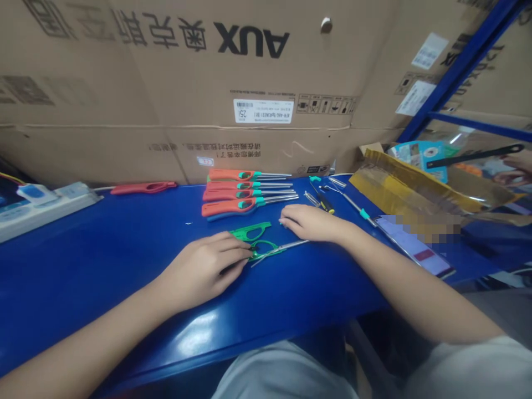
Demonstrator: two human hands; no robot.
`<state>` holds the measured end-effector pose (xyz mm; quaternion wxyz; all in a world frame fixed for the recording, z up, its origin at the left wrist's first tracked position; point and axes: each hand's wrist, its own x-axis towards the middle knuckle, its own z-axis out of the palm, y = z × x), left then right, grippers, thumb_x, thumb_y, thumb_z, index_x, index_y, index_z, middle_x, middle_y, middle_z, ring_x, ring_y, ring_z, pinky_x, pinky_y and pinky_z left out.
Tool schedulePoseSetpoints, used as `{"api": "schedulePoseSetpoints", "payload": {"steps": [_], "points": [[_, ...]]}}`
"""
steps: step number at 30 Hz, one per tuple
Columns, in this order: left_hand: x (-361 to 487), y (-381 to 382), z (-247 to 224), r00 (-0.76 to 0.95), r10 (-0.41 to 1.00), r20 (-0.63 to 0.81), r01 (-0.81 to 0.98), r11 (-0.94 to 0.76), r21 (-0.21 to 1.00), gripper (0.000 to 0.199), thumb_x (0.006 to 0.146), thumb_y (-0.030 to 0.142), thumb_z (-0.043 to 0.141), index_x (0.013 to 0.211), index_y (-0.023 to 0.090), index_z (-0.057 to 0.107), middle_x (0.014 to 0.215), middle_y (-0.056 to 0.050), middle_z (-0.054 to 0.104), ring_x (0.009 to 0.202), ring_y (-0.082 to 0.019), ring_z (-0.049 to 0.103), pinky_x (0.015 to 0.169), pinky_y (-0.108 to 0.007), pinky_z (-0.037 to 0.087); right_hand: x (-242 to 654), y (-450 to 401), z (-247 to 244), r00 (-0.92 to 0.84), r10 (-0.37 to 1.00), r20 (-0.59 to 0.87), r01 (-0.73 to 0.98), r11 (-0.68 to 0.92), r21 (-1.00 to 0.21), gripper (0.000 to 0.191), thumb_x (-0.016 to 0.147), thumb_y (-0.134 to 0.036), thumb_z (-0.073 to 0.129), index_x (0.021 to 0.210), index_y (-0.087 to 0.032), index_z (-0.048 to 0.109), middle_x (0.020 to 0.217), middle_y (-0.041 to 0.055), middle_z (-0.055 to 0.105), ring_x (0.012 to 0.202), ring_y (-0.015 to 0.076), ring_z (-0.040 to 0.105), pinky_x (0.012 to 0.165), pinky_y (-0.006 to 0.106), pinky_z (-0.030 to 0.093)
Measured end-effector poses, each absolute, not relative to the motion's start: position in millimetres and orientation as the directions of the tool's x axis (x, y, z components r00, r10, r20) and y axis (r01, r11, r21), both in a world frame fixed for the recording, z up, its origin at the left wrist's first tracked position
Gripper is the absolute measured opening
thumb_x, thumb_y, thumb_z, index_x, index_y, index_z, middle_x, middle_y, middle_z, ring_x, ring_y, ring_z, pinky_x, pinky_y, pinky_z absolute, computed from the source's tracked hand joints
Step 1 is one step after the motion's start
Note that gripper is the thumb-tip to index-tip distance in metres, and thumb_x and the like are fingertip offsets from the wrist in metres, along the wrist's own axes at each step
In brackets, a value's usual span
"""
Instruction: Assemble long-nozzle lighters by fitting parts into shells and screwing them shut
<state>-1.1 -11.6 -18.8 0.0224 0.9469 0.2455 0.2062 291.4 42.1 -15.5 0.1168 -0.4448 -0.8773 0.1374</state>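
Note:
My left hand (211,260) is closed on a green lighter casing (264,245) lying on the blue table (158,310). A second green casing half (253,228) lies just behind those fingers. From the held casing a thin metal tube (291,244) runs right, passing under my right wrist. My right hand (310,223) hovers over or rests by that tube with its fingers pinched together; whatever is between the fingertips is too small to name. Behind both hands several orange-red lighters (226,208) with teal collars and metal tubes lie in a row.
A red casing half (143,188) and a white power strip (54,210) are at left. To the right lie a yellow-black screwdriver (326,204), a metal tube with teal collar (361,210), a phone (411,244) and an open carton (399,177). Another person's hand (517,166) shows far right.

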Motion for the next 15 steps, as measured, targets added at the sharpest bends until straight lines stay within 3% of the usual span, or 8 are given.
{"api": "schedulePoseSetpoints", "payload": {"steps": [5,10,15], "points": [[2.7,-11.6,-22.1,0.769,0.504,0.394,0.456,-0.863,0.215,0.023,0.1,0.023,0.055,0.114,0.022,0.074,0.115,-0.005,0.075,0.105,-0.022,0.068,0.091,-0.035,0.057,296.8,40.2,-11.9,-0.653,0.757,0.01,0.719,0.624,-0.308,0.019,0.102,-0.03,0.047,0.103,-0.019,0.062,0.101,0.0076,0.07,0.088,0.021,0.062,0.076,0.031,0.043],[5.1,-9.2,-26.1,0.771,0.526,0.358,0.453,-0.849,0.271,0.024,0.1,0.024,0.055,0.117,0.023,0.073,0.118,-0.006,0.074,0.107,-0.021,0.067,0.093,-0.035,0.056,305.2,39.9,-7.6,-0.656,0.755,-0.004,0.721,0.625,-0.299,0.025,0.097,-0.032,0.057,0.119,-0.022,0.061,0.115,0.0077,0.071,0.093,0.0213,0.065,0.076,0.03,0.045],[3.8,-8.8,-26.3,0.772,0.538,0.339,0.461,-0.841,0.283,0.024,0.1,0.024,0.055,0.118,0.023,0.072,0.12,-0.006,0.073,0.109,-0.022,0.066,0.095,-0.036,0.055,312.8,40.4,1.1,-0.629,0.777,0.018,0.741,0.606,-0.29,0.025,0.091,-0.033,0.066,0.112,-0.019,0.067,0.102,0.0066,0.072,0.08,0.018,0.063,0.067,0.026,0.041]]}}
